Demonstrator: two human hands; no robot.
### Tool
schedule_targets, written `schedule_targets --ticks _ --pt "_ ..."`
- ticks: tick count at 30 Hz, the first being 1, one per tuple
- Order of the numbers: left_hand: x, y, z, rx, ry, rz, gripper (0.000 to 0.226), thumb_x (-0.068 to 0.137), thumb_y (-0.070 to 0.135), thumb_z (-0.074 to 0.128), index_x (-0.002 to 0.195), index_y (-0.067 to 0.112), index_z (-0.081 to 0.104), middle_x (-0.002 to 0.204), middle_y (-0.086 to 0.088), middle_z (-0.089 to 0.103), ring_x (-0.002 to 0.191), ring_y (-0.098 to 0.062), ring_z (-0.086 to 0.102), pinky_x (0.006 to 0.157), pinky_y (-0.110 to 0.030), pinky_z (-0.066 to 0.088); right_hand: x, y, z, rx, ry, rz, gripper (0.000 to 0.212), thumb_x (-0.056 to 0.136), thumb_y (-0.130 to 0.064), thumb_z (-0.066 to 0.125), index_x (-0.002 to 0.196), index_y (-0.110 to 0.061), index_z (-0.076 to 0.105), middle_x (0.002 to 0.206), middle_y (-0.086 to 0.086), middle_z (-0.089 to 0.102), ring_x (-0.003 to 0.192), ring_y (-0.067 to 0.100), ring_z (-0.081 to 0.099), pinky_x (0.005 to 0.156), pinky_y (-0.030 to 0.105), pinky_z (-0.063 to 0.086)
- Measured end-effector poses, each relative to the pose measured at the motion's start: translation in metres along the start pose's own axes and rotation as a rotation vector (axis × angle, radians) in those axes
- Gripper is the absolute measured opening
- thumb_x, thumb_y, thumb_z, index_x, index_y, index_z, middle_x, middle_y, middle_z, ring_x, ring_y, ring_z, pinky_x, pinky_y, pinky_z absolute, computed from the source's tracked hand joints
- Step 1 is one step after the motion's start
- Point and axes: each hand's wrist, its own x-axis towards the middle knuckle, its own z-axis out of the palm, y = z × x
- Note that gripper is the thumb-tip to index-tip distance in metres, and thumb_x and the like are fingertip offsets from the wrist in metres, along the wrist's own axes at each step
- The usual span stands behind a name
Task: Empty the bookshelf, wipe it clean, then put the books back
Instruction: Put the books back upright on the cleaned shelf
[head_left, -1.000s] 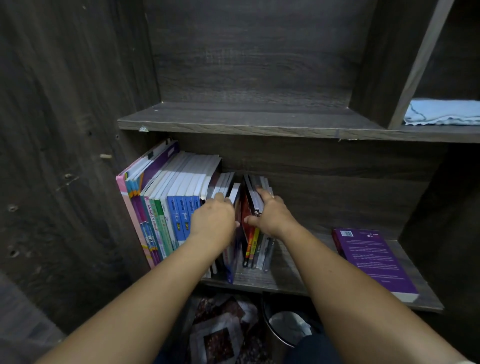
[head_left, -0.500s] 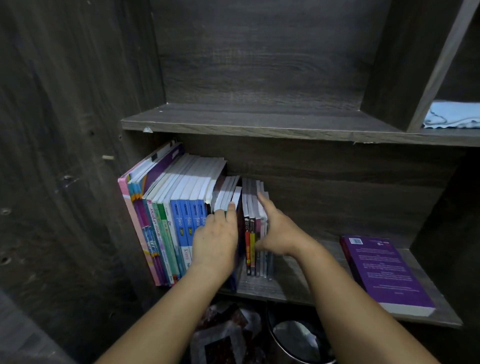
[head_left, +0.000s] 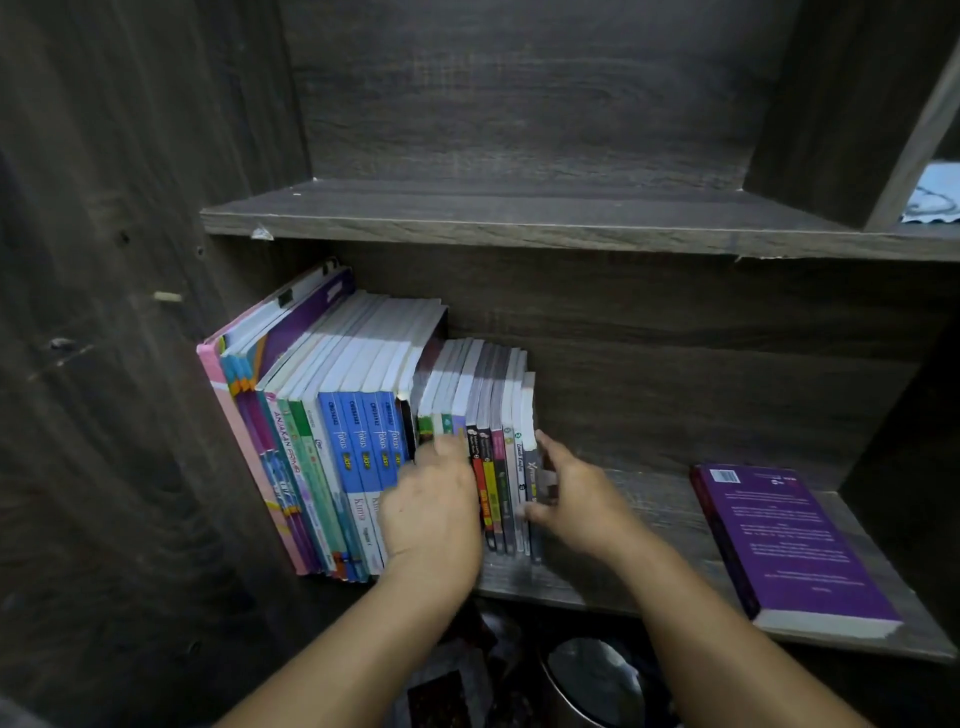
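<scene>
A row of books stands upright on the lower shelf of a dark wooden bookshelf, packed against its left wall. Several thin books form the right end of the row. My left hand lies against the spines in the middle of the row, fingers straight and pressing. My right hand rests on the outer side of the last thin book, fingers spread. A purple book lies flat on the right of the same shelf.
The upper shelf is bare; a pale blue cloth lies in the compartment at the far right behind a divider. Below the lower shelf sit a round metal container and some dark printed papers.
The thin books leaned apart with a gap a second ago; both hands pushed them upright and together against the row. The view has shifted left and closer.
</scene>
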Motion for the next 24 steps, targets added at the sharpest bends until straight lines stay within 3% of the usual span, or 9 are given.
schedule_targets --ticks 2,6,9,11,13,15,16,21,24 --pt "-0.012 -0.004 0.004 0.014 -0.038 -0.002 0.033 0.09 0.03 0.065 0.111 0.016 0.045 0.101 0.002 0.057 0.089 -0.015 0.063 0.058 -0.028 0.041 0.003 0.001 0.001 -0.028 -0.024 0.027 0.098 0.082 -0.031 0.076 0.154 -0.036 0.009 0.145 0.006 0.047 0.119 0.02 0.055 0.103 0.036 0.043" --pt "-0.019 -0.018 -0.003 -0.187 0.0 0.026 0.041 0.092 0.039 0.061 0.117 0.019 0.036 0.108 0.002 0.055 0.092 -0.015 0.059 0.064 -0.025 0.039 0.007 -0.002 0.0 -0.005 -0.038 0.033 0.099 0.081 -0.028 0.076 0.154 -0.035 0.01 0.145 0.002 0.047 0.128 0.021 0.049 0.106 0.039 0.039" --pt "-0.013 -0.019 -0.005 -0.332 0.014 -0.024 0.036 0.095 0.018 0.058 0.122 0.017 0.035 0.102 0.002 0.059 0.076 -0.013 0.052 0.06 -0.024 0.036 0.008 -0.003 0.004 0.012 0.006 0.027 0.095 0.082 -0.028 0.075 0.153 -0.034 0.012 0.143 0.002 0.049 0.121 0.018 0.053 0.103 0.036 0.041" --pt "-0.014 -0.013 -0.004 -0.447 -0.047 -0.092 0.053 0.093 0.009 0.057 0.136 0.015 0.027 0.102 -0.001 0.059 0.075 -0.012 0.052 0.062 -0.024 0.04 0.009 -0.002 0.008 0.032 0.053 0.019 0.092 0.082 -0.028 0.074 0.153 -0.034 0.015 0.141 0.002 0.052 0.116 0.016 0.055 0.1 0.035 0.043" --pt "-0.02 -0.001 0.0 -0.528 -0.142 -0.14 0.089 0.089 0.004 0.061 0.151 0.016 -0.001 0.124 -0.008 0.053 0.095 -0.016 0.058 0.08 -0.028 0.051 0.012 -0.001 0.01 0.042 0.081 0.018 0.093 0.081 -0.028 0.076 0.153 -0.032 0.017 0.139 0.002 0.054 0.117 0.017 0.056 0.1 0.035 0.043" --pt "-0.025 0.008 0.0 -0.57 -0.236 -0.18 0.108 0.086 0.005 0.064 0.149 0.016 -0.024 0.149 -0.008 0.029 0.126 -0.02 0.047 0.104 -0.033 0.043 0.016 0.0 0.011 0.038 0.083 0.02 0.095 0.08 -0.027 0.078 0.153 -0.031 0.017 0.138 0.001 0.055 0.118 0.017 0.057 0.1 0.035 0.044" --pt "-0.026 0.01 -0.001 -0.566 -0.257 -0.184 0.109 0.087 0.005 0.064 0.148 0.015 -0.027 0.153 -0.006 0.021 0.132 -0.021 0.04 0.107 -0.033 0.038 0.017 0.001 0.011 0.038 0.074 0.021 0.097 0.08 -0.027 0.078 0.154 -0.031 0.016 0.138 0.001 0.055 0.118 0.017 0.057 0.101 0.035 0.044" --pt "-0.014 -0.003 -0.005 -0.534 -0.205 -0.106 0.1 0.088 0.013 0.062 0.152 0.015 -0.015 0.136 -0.002 0.036 0.125 -0.018 0.037 0.103 -0.031 0.041 0.014 0.001 0.014 0.073 0.048 -0.029 0.113 0.073 -0.039 0.083 0.155 -0.028 0.007 0.148 -0.002 0.044 0.134 0.016 0.044 0.111 0.036 0.037" --pt "-0.013 -0.006 -0.005 -0.566 -0.226 -0.1 0.094 0.089 0.011 0.06 0.153 0.015 -0.01 0.142 -0.001 0.036 0.13 -0.019 0.035 0.107 -0.032 0.038 0.013 -0.001 0.018 0.079 0.122 -0.047 0.107 0.074 -0.042 0.081 0.155 -0.028 0.011 0.149 -0.002 0.042 0.135 0.017 0.042 0.11 0.038 0.038"
